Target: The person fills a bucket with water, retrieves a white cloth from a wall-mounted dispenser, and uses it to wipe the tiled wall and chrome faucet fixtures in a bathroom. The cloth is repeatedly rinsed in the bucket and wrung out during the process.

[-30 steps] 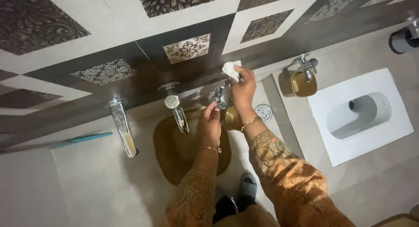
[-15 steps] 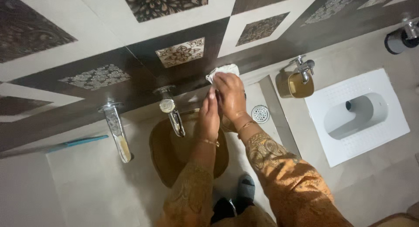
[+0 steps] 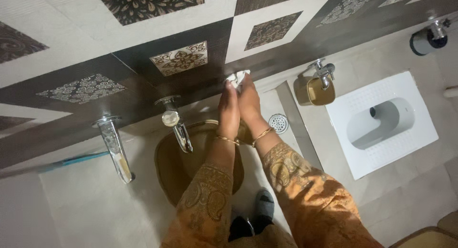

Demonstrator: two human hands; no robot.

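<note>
Crumpled white cloth; shiny chrome metal taps; glossy patterned wall tiles; smooth brown plastic bucket; matt floor; glazed white squat pan.

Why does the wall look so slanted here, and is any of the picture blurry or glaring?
In the head view the wide lens and downward tilt skew the tiled wall; the lighting is dim and warm; the chrome tap shows small highlights; the left hand and right hand, pressed together around a white cloth, look slightly soft; the squat toilet pan is brightest, though not blown out.
</note>
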